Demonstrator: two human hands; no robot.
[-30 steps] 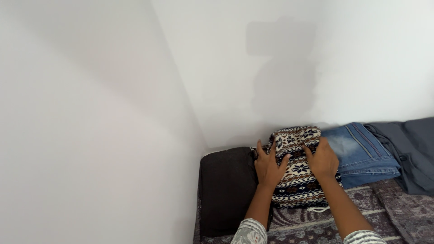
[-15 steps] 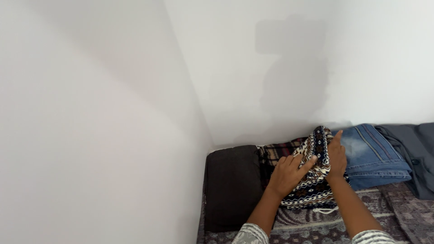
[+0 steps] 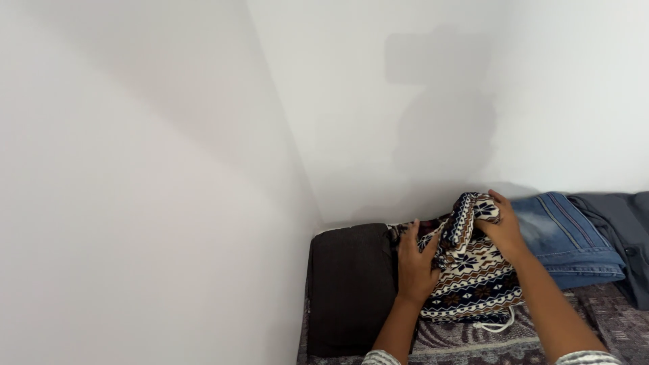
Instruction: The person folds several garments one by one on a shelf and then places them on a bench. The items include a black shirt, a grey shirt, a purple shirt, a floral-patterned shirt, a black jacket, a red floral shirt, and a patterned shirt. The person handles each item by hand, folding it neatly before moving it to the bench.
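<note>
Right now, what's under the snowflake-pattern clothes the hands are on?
Under the patterned garment a grey patterned bedspread shows at its near edge, with a white drawstring hanging out. Whatever lies directly beneath the folds is covered.

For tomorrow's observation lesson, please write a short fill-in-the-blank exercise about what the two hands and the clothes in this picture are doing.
1. The right hand grips a fold of the patterned ____ garment.
2. The left hand rests on that garment's ____ edge.
3. Folded blue ____ lie directly right of the garment.
4. The dark pillow lies in the ____ where two white walls meet.

Missing words: knitted; left; jeans; corner
</note>
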